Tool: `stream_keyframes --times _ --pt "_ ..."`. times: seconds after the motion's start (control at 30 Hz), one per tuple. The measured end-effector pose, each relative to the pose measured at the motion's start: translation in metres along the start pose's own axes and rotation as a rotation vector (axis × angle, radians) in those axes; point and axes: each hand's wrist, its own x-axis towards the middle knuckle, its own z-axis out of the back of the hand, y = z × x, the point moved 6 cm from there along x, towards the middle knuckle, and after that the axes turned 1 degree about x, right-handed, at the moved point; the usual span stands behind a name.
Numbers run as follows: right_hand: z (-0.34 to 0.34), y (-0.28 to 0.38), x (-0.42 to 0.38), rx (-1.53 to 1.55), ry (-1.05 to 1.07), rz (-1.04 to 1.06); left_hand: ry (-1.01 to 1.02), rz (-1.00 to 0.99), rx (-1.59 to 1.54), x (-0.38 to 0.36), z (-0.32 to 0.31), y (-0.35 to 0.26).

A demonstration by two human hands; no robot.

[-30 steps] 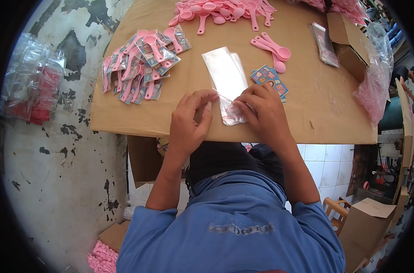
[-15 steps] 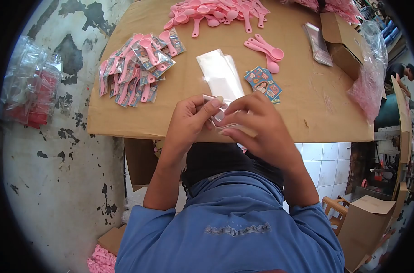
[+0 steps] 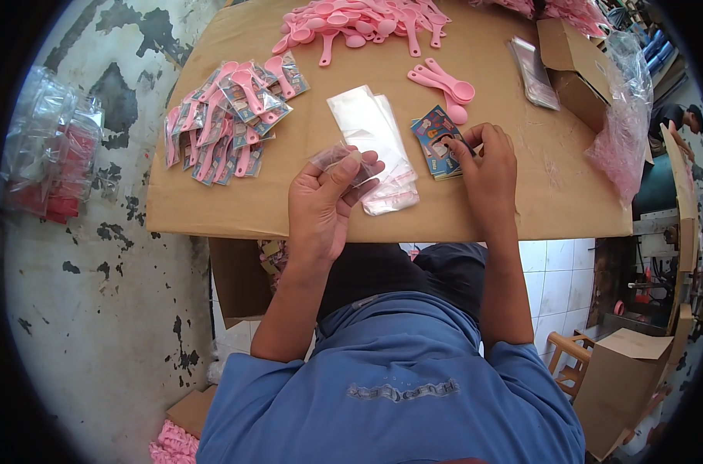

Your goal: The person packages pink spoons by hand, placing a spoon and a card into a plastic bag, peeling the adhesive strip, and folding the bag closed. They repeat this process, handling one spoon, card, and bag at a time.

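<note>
My left hand (image 3: 328, 193) pinches a small clear plastic bag (image 3: 332, 157) between thumb and fingers, raised over the table's near edge. My right hand (image 3: 491, 166) is at the small stack of blue printed cards (image 3: 436, 139), its thumb on the top card and its fingers curled at the right edge. Between the hands lies a stack of clear plastic bags (image 3: 375, 127), partly behind my left fingers. Just beyond the cards are several loose pink measuring spoons (image 3: 448, 85).
Packed spoons with cards (image 3: 228, 116) are heaped at the left of the brown table (image 3: 290, 213). A pile of pink spoons (image 3: 359, 23) lies at the far edge. At right are a plastic-wrapped packet (image 3: 533, 73) and a cardboard box (image 3: 576, 73). Another person (image 3: 680, 120) is at far right.
My right hand has left the bag at my left hand and moved right onto the card stack. My left hand keeps the bag, which is now tilted up and spread out more.
</note>
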Motion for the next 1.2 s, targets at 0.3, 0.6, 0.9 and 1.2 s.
stream_keyframes --times 0.3,0.6,0.9,1.2 --pt "0.018 0.007 -0.006 0.056 -0.268 0.118 -0.013 -0.040 -0.100 0.003 -0.004 -0.001" --pt "-0.007 0.032 -0.056 0.961 0.219 -0.356 -0.019 -0.107 -0.088 0.005 -0.011 -0.001" --pt "-0.009 0.038 -0.057 0.917 0.377 -0.292 0.030 -0.084 0.007 0.000 -0.024 0.007" --pt "-0.016 0.025 -0.060 1.191 0.318 -0.366 0.033 -0.107 -0.024 -0.005 -0.034 0.013"
